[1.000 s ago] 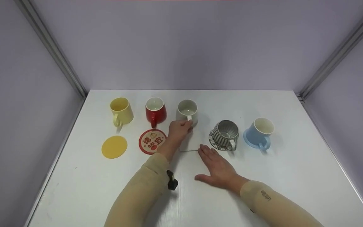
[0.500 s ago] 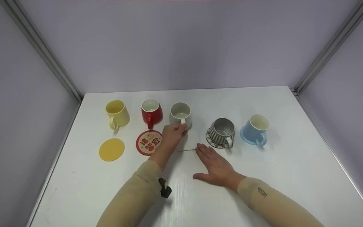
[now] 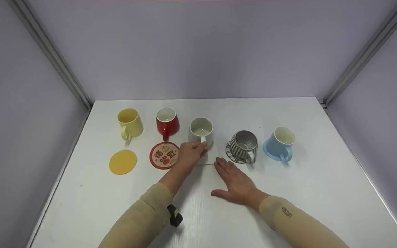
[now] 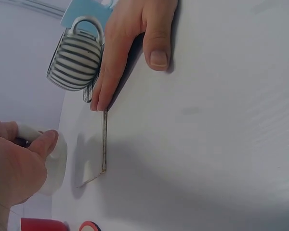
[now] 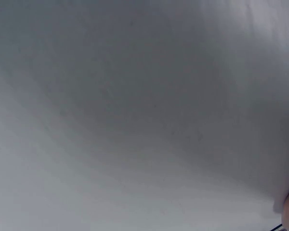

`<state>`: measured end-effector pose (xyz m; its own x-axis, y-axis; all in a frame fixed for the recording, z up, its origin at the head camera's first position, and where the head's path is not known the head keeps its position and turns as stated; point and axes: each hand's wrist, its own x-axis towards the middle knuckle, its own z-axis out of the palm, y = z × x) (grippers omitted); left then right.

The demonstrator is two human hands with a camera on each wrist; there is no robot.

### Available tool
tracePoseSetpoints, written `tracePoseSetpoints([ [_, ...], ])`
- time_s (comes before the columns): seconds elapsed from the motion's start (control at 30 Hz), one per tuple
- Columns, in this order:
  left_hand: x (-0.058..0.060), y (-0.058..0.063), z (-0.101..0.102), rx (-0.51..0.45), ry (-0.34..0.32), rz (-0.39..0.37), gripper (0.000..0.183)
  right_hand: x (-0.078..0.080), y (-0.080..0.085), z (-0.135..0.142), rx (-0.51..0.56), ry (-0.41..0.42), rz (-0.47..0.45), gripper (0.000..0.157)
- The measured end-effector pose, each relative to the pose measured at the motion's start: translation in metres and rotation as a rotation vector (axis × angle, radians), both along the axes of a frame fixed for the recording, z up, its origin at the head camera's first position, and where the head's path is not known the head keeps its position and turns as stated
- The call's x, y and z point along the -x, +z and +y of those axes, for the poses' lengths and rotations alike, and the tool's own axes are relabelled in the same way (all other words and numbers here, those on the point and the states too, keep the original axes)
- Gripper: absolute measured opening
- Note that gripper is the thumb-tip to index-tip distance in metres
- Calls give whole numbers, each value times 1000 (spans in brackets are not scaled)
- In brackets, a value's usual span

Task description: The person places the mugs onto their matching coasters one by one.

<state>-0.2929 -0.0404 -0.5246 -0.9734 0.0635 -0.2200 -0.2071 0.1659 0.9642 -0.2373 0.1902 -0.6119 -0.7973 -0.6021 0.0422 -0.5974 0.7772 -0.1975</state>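
My left hand (image 3: 189,154) pinches the handle of a white mug (image 3: 198,132), its opening facing up. In the left wrist view the mug (image 4: 57,168) overlaps the back of a thin white square coaster (image 4: 91,144), which nearly matches the tabletop. My right hand (image 3: 236,182) lies flat on the table, fingers straight and thumb spread. Its fingertips are right at the coaster's front right corner. Just beyond them stands a grey striped mug (image 3: 244,146) on a black-and-white checked coaster (image 3: 231,154). Only a bit of skin shows in the right wrist view.
Left of the white mug stand a red mug (image 3: 168,125) and a yellow mug (image 3: 132,125). In front of them lie a red-rimmed round coaster (image 3: 162,155) and a yellow round coaster (image 3: 122,162). A blue mug (image 3: 277,144) sits on a blue coaster (image 3: 266,151) at the right.
My left hand has drawn the white mug toward the front, closer over the white coaster. My right hand has kept its place; the head view has shifted slightly.
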Motion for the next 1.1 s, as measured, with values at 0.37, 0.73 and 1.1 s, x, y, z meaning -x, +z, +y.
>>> tracePoseSetpoints([
  [0.37,-13,0,6,22,-14,-8,30,-2,-4,2,10,-2,16,106],
  [0.73,-21,-4,10,-38,-18,23,26,0,1,2,14,22,32,105],
  [1.1,-24,-11,11,-26,-46,4,35,-1,3,-1,23,11,31,105],
])
